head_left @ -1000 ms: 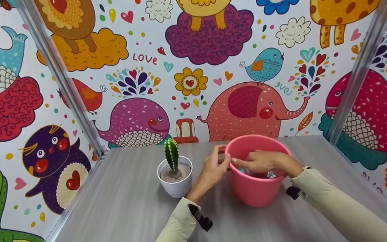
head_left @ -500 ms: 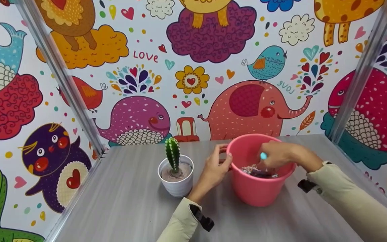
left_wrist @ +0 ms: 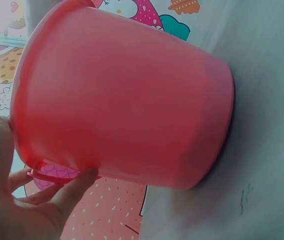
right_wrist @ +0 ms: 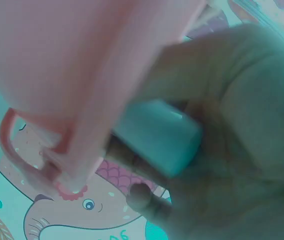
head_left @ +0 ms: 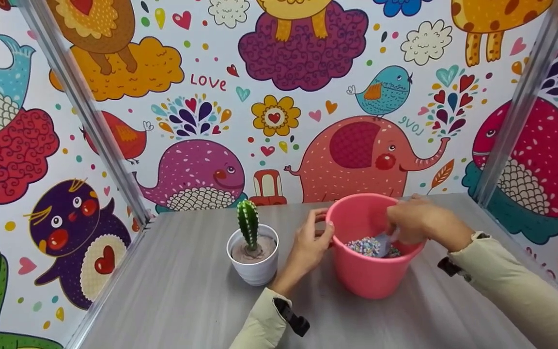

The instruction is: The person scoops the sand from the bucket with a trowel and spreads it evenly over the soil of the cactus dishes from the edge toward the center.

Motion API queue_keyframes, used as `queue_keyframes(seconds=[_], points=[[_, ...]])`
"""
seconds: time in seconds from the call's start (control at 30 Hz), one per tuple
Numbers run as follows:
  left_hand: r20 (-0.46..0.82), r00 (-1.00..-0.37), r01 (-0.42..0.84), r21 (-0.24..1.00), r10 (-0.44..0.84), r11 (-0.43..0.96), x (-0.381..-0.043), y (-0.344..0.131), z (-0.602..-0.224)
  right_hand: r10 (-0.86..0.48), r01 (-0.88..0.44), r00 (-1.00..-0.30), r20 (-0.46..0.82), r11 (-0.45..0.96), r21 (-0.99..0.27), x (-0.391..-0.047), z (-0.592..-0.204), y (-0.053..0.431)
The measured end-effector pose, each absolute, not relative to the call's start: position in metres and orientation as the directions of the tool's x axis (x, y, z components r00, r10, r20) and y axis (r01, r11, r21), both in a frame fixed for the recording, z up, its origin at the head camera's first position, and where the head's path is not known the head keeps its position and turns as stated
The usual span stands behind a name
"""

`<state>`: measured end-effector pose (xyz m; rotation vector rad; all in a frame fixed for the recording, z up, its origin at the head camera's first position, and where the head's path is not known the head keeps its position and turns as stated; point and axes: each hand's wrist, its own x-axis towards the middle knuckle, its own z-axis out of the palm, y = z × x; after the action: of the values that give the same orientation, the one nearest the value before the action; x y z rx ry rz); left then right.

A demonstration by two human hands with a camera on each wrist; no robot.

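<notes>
A pink bucket (head_left: 368, 276) stands on the table, with small multicoloured pebbles (head_left: 364, 246) inside. My left hand (head_left: 312, 242) grips its left side at the rim and handle; in the left wrist view the thumb lies at the rim and the fingers (left_wrist: 74, 192) reach the side handle. Over the bucket's right rim, my right hand (head_left: 412, 220) holds a small scoop by its teal handle (right_wrist: 159, 137). The scoop's pale blade (head_left: 383, 244) is down among the pebbles, its tip hidden. Left of the bucket is a green cactus (head_left: 248, 225) in a white pot (head_left: 255, 271).
The pot stands close to my left forearm on the grey wood-look table (head_left: 182, 291). Printed cartoon walls (head_left: 269, 63) rise behind and at both sides, with metal posts (head_left: 90, 111) at the corners.
My right hand has moved right and up from low inside the bucket to its right rim, bringing the scoop blade and the pebbles into view. The left hand keeps its grip.
</notes>
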<state>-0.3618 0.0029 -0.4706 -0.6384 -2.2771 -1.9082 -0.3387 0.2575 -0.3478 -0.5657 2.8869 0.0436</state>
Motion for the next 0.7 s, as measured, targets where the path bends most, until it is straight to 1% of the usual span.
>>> queue_keyframes(seconds=[0.1, 0.17, 0.23, 0.3, 0.37, 0.57, 0.7], points=[[0.346, -0.907, 0.382, 0.916, 0.241, 0.122, -0.361, 0.003, -0.472, -0.390, -0.394, -0.919, -0.055, 0.911, 0.124, -0.340, -0.360, 0.253], [0.346, -0.908, 0.381, 0.916, 0.235, 0.123, -0.360, 0.003, -0.473, -0.406, -0.389, -0.913, 0.033, 0.893, 0.225, -0.341, -0.368, 0.252], [0.348, -0.909, 0.381, 0.917, 0.229, 0.119, -0.360, 0.004, -0.475, -0.422, -0.372, -0.901, 0.101, 0.872, 0.319, -0.344, -0.376, 0.251], [0.348, -0.911, 0.377, 0.920, 0.220, 0.109, -0.359, 0.006, -0.476, -0.432, -0.354, -0.891, 0.141, 0.854, 0.382, -0.347, -0.383, 0.252], [0.347, -0.914, 0.372, 0.924, 0.210, 0.092, -0.360, 0.007, -0.478, -0.437, -0.345, -0.885, 0.159, 0.847, 0.405, -0.349, -0.388, 0.254], [0.333, -0.926, 0.347, 0.937, 0.178, 0.049, -0.361, 0.005, -0.482, -0.451, -0.363, -0.877, 0.166, 0.847, 0.388, -0.352, -0.393, 0.260], [0.343, -0.924, 0.353, 0.935, 0.170, 0.034, -0.362, 0.005, -0.482, -0.484, -0.361, -0.851, 0.204, 0.821, 0.442, -0.352, -0.398, 0.258]])
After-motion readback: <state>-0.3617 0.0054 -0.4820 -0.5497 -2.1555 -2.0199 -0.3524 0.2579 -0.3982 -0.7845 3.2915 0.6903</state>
